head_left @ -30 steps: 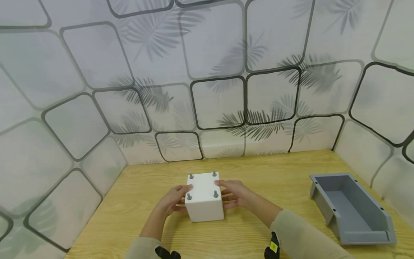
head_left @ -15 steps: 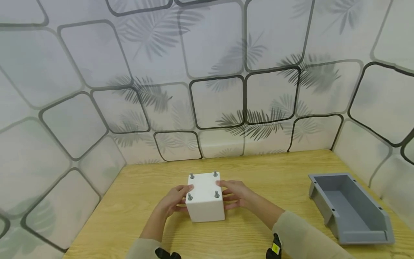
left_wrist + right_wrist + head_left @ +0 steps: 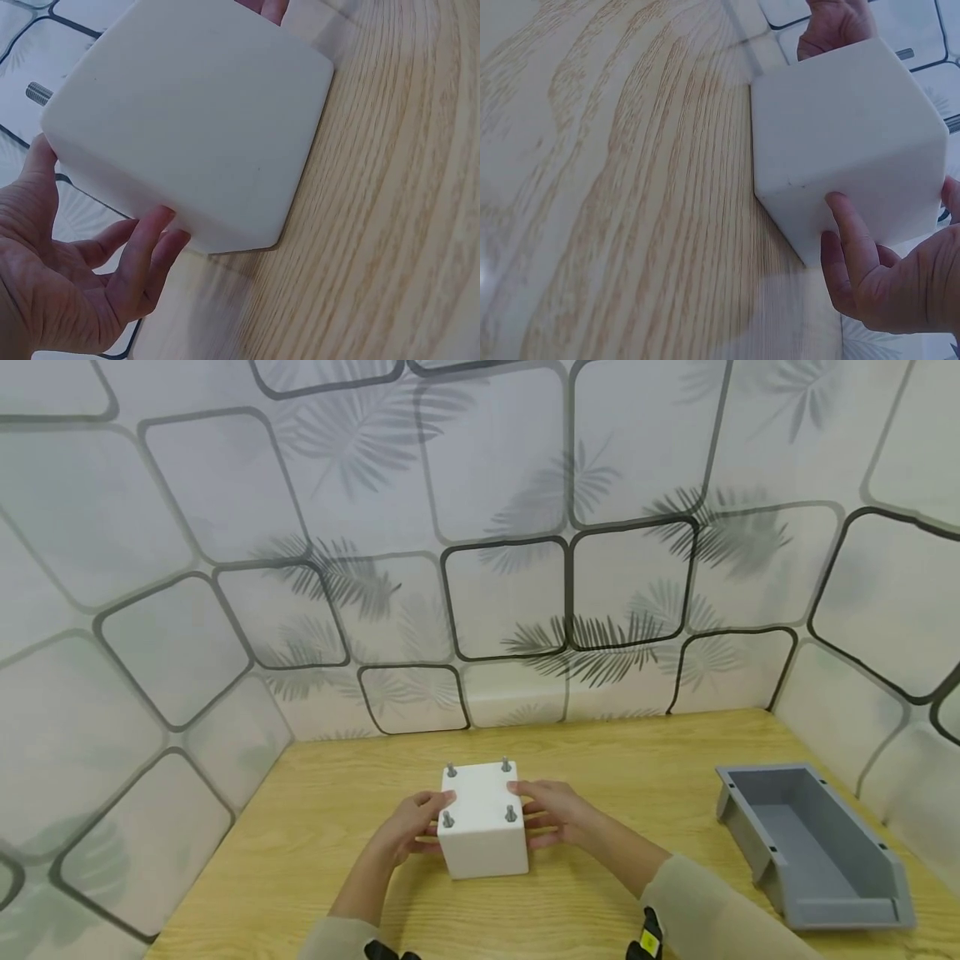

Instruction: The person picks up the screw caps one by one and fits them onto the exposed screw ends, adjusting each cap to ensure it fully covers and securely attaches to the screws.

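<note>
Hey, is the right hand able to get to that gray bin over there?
Probably yes: the gray bin sits on its side and nothing stands between them. But the right hand is holding the white block, so it might have to let go first.

Plain white block (image 3: 486,853) with silvery-grey bolts (image 3: 511,814). Yellow-tan tabletop (image 3: 637,760), streaked with brown wood grain. At right, a solid grey bin (image 3: 847,912). Far wall (image 3: 506,602) pale, patterned with black and grey rounded outlines and grey palm leaves. Near, plain beige sleeves (image 3: 720,906).
</note>
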`<state>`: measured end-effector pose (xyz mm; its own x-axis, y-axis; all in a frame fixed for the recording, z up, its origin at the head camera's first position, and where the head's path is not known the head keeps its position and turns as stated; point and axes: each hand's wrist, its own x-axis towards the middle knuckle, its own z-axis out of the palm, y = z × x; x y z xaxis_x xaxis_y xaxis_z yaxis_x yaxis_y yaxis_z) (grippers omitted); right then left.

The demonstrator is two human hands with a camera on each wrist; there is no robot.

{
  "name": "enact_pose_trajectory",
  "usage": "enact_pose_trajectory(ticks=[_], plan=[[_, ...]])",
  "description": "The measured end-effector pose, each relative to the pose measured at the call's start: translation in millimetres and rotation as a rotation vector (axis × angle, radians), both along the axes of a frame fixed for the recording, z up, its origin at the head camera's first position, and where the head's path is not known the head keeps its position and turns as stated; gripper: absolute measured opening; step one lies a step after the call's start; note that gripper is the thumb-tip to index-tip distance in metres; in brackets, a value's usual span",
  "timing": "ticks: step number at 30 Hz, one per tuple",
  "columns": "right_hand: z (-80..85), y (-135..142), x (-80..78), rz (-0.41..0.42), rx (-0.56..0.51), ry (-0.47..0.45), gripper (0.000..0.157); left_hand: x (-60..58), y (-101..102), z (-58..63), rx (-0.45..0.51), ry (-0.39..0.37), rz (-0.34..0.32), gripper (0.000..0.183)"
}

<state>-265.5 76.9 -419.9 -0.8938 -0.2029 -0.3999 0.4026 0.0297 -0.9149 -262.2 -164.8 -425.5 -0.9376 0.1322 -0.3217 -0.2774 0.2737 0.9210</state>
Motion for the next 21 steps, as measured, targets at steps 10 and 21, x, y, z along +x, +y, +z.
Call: enact_pose_trajectory(ticks=[10,21], plan=[[-3.5,7,-0.7,-0.010,-0.003,-0.010,0.072,2.0,6,-1.5,0.004,0.003,0.003,0.073],[-2.3,13,5.8,-0.015,-0.001,0.012,0.070,7.5,13,1.4,0.011,0.027,-0.024,0.073]])
